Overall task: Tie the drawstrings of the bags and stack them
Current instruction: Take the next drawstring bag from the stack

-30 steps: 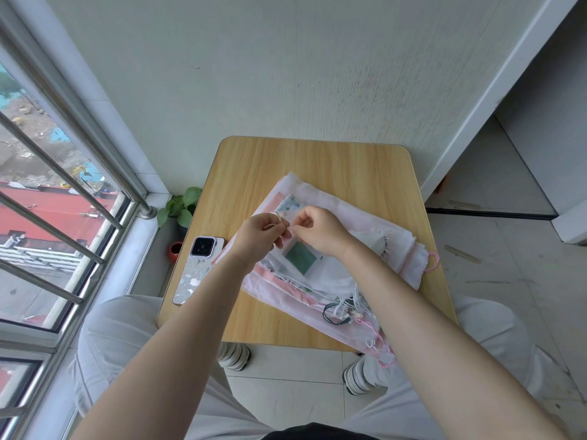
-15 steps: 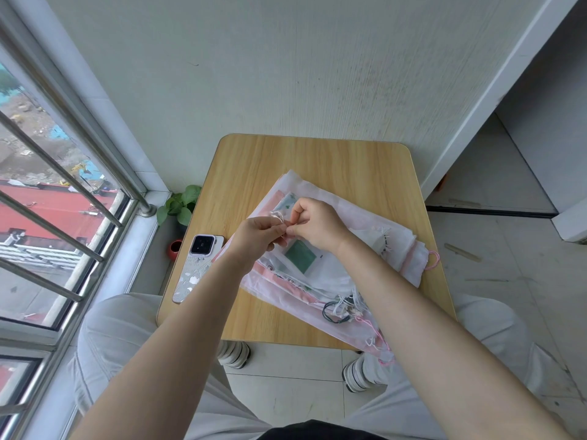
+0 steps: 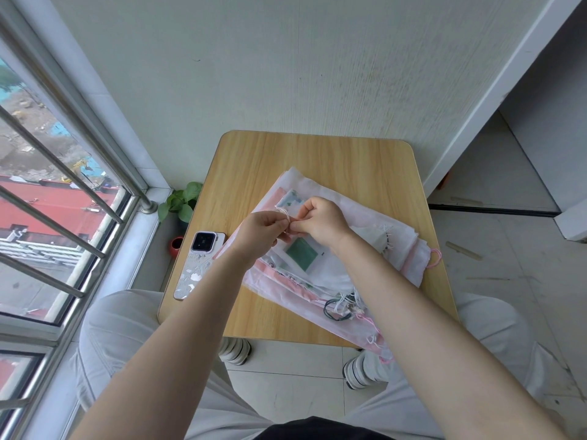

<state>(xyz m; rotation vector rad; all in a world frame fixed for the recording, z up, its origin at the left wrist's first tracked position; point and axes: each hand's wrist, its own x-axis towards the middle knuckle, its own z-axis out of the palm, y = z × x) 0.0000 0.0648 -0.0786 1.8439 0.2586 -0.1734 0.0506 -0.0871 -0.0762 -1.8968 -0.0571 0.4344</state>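
Observation:
A pile of thin white and pink drawstring bags [image 3: 365,223] lies across the middle of a small wooden table [image 3: 317,157]. One bag in the pile shows a green square print [image 3: 301,254]. My left hand [image 3: 263,231] and my right hand [image 3: 320,220] meet above the pile's left end. Both pinch a thin white drawstring [image 3: 283,213] looped between their fingertips. Tied cords, black and white, bunch at the pile's near end [image 3: 343,308]. A pink cord loop [image 3: 435,258] sticks out on the right.
A phone in a patterned case [image 3: 198,265] lies at the table's left edge. A small potted plant [image 3: 181,204] stands on the floor by the window with metal bars [image 3: 63,198]. My knees and shoes sit under the table's near edge.
Both hands stay together over the pile's left end, working the white drawstring; the fingers have shifted slightly and the string loop now shows above the left fingertips.

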